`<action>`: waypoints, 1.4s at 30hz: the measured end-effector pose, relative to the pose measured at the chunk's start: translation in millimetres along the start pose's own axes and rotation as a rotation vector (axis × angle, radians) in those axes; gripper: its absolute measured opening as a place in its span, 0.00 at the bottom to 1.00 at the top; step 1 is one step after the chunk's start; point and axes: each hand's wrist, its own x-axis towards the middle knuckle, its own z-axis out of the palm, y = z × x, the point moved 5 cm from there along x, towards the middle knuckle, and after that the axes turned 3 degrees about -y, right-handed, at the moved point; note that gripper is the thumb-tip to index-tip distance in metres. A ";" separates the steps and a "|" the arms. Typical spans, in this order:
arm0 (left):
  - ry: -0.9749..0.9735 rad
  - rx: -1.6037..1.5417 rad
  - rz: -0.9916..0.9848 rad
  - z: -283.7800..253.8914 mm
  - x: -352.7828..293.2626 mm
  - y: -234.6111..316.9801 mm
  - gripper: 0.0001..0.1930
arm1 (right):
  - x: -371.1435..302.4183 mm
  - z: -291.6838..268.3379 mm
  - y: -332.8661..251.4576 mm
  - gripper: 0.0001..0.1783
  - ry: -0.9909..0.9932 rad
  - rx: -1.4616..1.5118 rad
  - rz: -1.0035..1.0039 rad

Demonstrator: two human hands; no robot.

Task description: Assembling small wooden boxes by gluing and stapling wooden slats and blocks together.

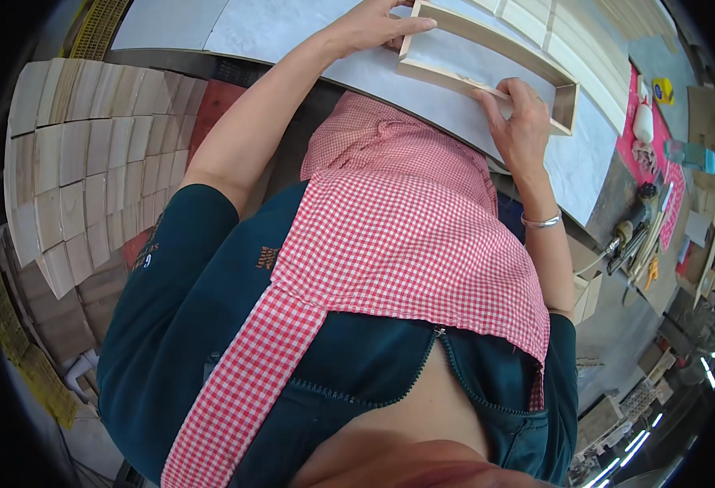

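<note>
A long, narrow rectangular frame [447, 76] of pale wood lies on the white-covered table [357, 75], and the table's surface shows through its middle. At its left end my left hand [373, 28] holds the short side, thumb laid across the top edge and some fingertips hidden behind the wood. My right hand [523, 114] pinches the near long side toward the right end, with thumb and fingers bent over the rail. The frame sits at a slant, its right end nearer to me.
Pale wooden strips [589, 61] lie beyond the frame at the right. Stacked wood blocks [73, 175] stand left of me. On the right side are a white bottle [643, 124], a yellow container [662, 91], a teal bottle [691, 156] and a corded hand tool [630, 224].
</note>
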 end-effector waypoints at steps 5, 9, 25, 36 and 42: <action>0.000 0.011 -0.064 0.7 -3.6 -2.7 0.24 | 2.8 2.2 1.5 0.17 -0.002 -0.039 0.015; -0.117 0.110 -0.015 -2.2 -13.7 -12.8 0.36 | 3.2 2.4 3.0 0.17 -0.015 -0.037 0.036; -0.215 0.352 0.018 -4.1 -26.0 -10.5 0.58 | 27.4 28.4 -70.2 0.16 0.076 0.104 -0.303; -0.100 0.432 0.158 -1.6 -26.3 -8.7 0.52 | 31.6 48.6 -69.3 0.19 0.034 0.206 -0.299; 0.016 0.430 0.281 -2.5 -33.8 -10.0 0.44 | 10.8 -3.2 -14.6 0.27 0.261 0.271 -0.075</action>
